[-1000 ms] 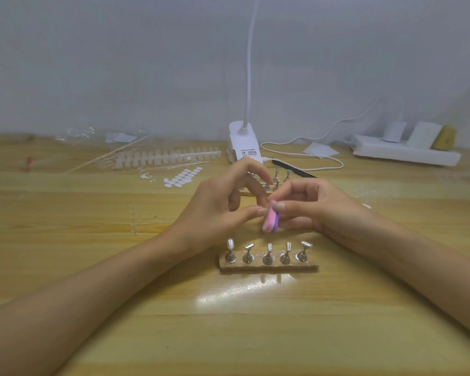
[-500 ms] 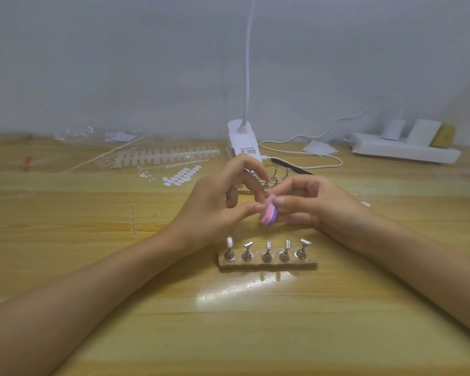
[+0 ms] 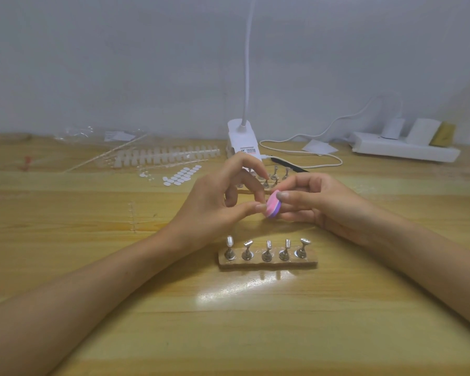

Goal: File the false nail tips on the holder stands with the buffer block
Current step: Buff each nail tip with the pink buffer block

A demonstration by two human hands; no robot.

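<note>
Right hand (image 3: 318, 202) pinched the pink-and-purple rounded buffer block (image 3: 272, 206) between thumb and fingers, above the worktop (image 3: 255, 321); left hand (image 3: 215, 204) lay just beside it, thumb tip touching the block, fingers curled; whether they held anything could not be told; the wooden holder stand with five metal pegs (image 3: 267, 264) sat near, toward the person from the block, long axis running left to right; neither hand plainly nearer.

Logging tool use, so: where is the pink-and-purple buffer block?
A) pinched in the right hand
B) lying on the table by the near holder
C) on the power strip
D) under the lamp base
A: the right hand pinches the buffer block between thumb and fingers, above the table.
</note>
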